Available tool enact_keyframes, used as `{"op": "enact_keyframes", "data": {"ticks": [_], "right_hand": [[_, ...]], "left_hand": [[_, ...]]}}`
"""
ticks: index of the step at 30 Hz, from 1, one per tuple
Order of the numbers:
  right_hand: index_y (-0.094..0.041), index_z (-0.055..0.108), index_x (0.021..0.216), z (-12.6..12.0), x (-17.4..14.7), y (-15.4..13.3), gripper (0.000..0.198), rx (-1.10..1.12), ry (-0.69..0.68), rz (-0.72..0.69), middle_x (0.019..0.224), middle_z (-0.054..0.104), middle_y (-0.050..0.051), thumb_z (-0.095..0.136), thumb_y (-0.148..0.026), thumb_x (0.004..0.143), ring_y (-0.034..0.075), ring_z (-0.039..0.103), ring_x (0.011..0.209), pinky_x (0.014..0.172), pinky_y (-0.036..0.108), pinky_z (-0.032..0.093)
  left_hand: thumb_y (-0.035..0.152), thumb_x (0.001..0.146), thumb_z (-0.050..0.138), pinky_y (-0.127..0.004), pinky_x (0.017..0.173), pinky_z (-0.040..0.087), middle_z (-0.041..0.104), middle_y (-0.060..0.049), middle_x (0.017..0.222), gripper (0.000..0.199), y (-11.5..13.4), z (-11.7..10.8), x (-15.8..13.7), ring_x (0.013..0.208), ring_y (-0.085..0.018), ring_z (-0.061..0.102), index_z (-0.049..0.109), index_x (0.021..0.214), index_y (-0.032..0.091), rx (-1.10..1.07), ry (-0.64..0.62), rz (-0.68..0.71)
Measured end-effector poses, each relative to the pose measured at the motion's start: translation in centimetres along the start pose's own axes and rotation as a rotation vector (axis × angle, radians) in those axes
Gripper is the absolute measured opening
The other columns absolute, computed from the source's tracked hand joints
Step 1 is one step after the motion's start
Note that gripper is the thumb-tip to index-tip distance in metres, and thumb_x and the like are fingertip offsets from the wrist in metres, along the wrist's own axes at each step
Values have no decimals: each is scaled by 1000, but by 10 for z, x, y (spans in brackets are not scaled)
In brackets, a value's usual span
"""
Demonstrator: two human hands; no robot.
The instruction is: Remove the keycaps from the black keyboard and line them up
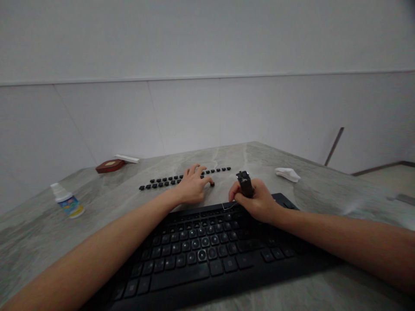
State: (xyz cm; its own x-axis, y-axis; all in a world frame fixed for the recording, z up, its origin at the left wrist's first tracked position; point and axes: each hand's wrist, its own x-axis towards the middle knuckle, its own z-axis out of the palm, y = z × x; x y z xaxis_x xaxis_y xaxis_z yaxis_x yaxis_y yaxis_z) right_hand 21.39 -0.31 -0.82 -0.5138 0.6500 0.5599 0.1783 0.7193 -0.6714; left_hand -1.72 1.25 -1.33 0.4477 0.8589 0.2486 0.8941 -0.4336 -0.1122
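Observation:
A black keyboard (194, 242) lies in front of me, its upper rows showing bare sockets without caps. Beyond it, loose black keycaps (160, 185) stand in two rows on the table. My left hand (193, 186) is over these rows with its fingers spread, and one digit touches a single keycap (212, 184) at the right end of the nearer row. Over the keyboard's far edge, my right hand (256, 201) is closed round a dark-handled keycap puller (245, 185). A thin wire loop (228, 207) sticks out below that hand. Its palm hides part of the tool.
A white-capped spray bottle (68, 202) stands at the left. Farther back are a reddish-brown box (110, 166) and a white strip (127, 158) near the wall. Crumpled white tissue (288, 174) lies to the right, beyond the keyboard. The grey marbled table (106, 194) meets a pale wall.

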Motion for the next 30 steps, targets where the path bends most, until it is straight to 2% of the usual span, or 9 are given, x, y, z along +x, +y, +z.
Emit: {"op": "enact_keyframes", "data": {"ticks": [2,4,8,12,20,30], "right_hand": [[-15,66,60,0,0,-1,22,8,0,0,51,55,-1,46,-16,68,11,48,48,50,23,36],[-15,65,59,0,1,-1,22,8,-3,-2,51,55,-1,45,-17,68,11,47,48,49,23,36],[-15,66,60,0,1,-1,23,-4,-11,-6,50,54,-1,45,-17,68,11,46,48,48,23,35],[-15,66,61,0,0,1,23,-12,-6,-3,51,55,0,45,-17,69,11,47,48,49,23,35],[-15,67,63,0,0,2,23,-21,-33,18,55,58,1,45,-17,70,13,51,52,51,25,38],[-16,67,63,0,-1,3,21,-17,-35,10,57,61,1,47,-16,70,13,55,55,53,25,40]], "left_hand": [[9,69,55,-65,102,25,30,-9,150,57,-1,2,0,137,-44,18,58,122,27,15,-32,-53],[8,67,52,-64,104,23,30,-8,152,66,-2,3,2,138,-42,16,50,130,26,-6,-23,-77],[2,59,46,-55,107,23,50,-5,140,88,-3,3,4,133,-32,26,29,143,23,-119,62,-80],[3,57,45,-54,104,22,59,-4,130,95,-3,3,5,125,-32,33,20,146,21,-171,55,-52],[6,61,45,-55,105,18,58,-3,132,95,-3,5,5,123,-32,34,13,149,21,-144,-30,-37],[7,63,46,-58,109,12,53,-7,137,93,-7,12,11,131,-33,30,13,149,20,-89,-49,-47]]}}
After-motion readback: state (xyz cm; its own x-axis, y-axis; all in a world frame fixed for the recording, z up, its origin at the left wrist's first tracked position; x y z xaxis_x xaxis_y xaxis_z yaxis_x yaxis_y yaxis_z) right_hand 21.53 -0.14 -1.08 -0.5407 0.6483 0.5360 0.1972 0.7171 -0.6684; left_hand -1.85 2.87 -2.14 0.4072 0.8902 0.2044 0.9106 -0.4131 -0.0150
